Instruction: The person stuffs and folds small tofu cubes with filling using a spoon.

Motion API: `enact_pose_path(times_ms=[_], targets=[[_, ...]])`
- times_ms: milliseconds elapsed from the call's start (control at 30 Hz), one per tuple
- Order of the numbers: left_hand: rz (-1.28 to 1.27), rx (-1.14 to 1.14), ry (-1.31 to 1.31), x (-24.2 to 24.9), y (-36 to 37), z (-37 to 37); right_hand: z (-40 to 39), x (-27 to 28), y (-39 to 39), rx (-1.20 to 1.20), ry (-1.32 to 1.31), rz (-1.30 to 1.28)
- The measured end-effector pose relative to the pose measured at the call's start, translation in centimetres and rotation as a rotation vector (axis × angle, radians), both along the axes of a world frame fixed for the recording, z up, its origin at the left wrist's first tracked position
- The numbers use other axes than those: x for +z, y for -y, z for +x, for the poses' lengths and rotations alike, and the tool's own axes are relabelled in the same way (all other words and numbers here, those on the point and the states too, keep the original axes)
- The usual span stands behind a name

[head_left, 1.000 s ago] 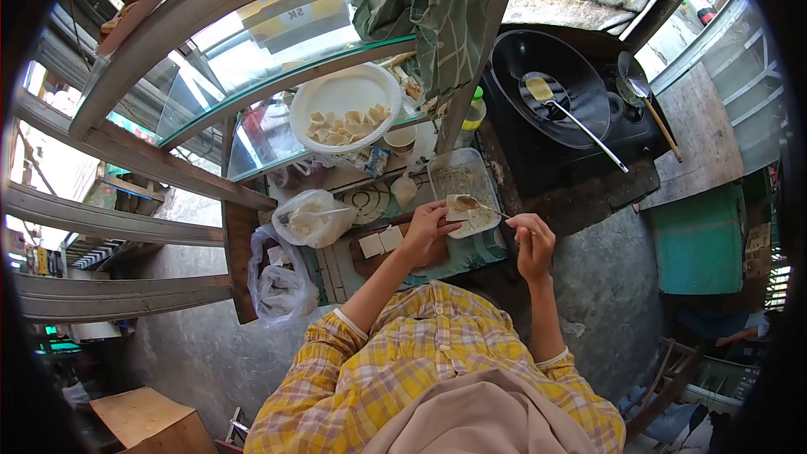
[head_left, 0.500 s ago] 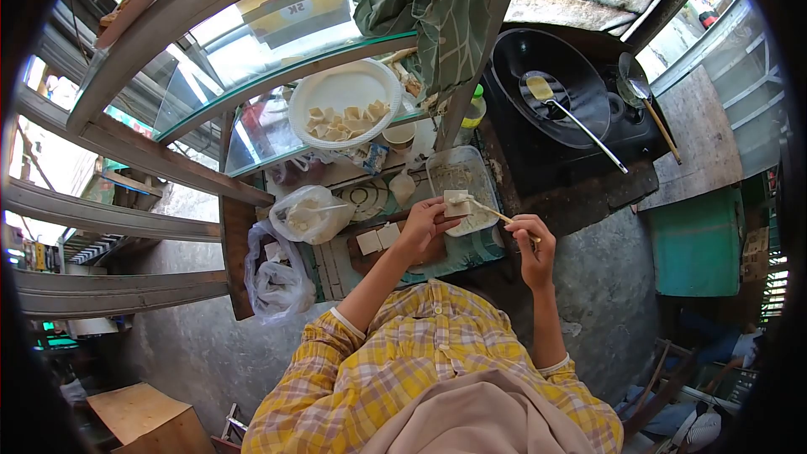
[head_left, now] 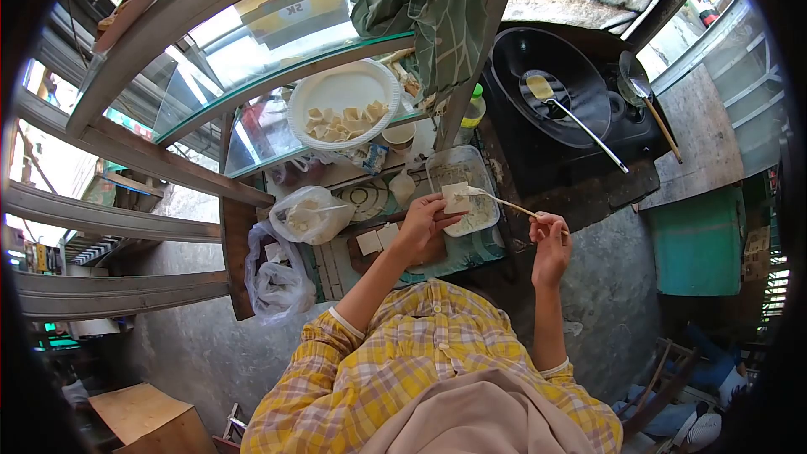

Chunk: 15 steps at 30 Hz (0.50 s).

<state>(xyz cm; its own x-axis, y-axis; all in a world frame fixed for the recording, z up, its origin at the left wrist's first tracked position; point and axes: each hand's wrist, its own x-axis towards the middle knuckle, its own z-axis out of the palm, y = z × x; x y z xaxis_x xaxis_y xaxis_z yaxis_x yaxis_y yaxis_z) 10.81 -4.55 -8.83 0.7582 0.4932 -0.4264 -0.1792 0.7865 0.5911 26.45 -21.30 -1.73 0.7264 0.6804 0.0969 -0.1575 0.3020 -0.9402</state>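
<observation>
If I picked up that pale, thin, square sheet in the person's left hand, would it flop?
The pale, thin, square sheet is probably light, since the left hand holds it up by one side. It might bend or tear easily, because it looks so thin. It could feel slippery near the soft-looking white paste at its right edge.

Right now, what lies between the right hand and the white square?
A thin stick held in the right hand bridges that gap, above the tub's edge, in the head view.
</observation>
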Motion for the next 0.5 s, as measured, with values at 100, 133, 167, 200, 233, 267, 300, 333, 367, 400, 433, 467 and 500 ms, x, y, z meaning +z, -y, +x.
enact_pose_path(times_ms=[100,133,167,200,233,267,300,333,367,400,433,467,500], targets=[[0.010,0.003,-0.019,0.39,0.11,0.10,-0.30,-0.04,-0.26,0.001,0.003,-0.027],[0.011,0.004,-0.017,0.57,0.11,0.09,-0.36,-0.10,-0.32,0.001,0.013,-0.043],[0.013,0.004,-0.015,0.69,0.12,0.10,-0.37,-0.18,-0.36,0.000,0.024,-0.058],[0.016,0.004,-0.016,0.73,0.15,0.09,-0.37,-0.31,-0.39,0.004,0.032,-0.069],[0.018,0.005,-0.016,0.75,0.20,0.12,-0.36,-0.47,-0.41,0.008,0.041,-0.081],[0.020,0.006,-0.016,0.75,0.26,0.15,-0.33,-0.59,-0.42,0.013,0.050,-0.092],[0.016,0.007,-0.019,0.73,0.30,0.17,-0.33,-0.70,-0.42,0.007,0.058,-0.102],[0.013,0.009,-0.022,0.71,0.32,0.19,-0.33,-0.79,-0.43,0.002,0.066,-0.111],[0.010,0.010,-0.025,0.69,0.32,0.19,-0.33,-0.82,-0.45,-0.004,0.074,-0.121],[0.006,0.013,-0.025,0.59,0.30,0.17,-0.31,-0.78,-0.49,-0.006,0.060,-0.113],[0.002,0.015,-0.024,0.48,0.31,0.15,-0.29,-0.65,-0.50,-0.008,0.046,-0.105],[-0.002,0.016,-0.024,0.40,0.34,0.15,-0.25,-0.52,-0.47,-0.011,0.032,-0.098],[-0.006,0.011,-0.021,0.38,0.33,0.14,-0.19,-0.39,-0.43,-0.013,0.016,-0.082]])
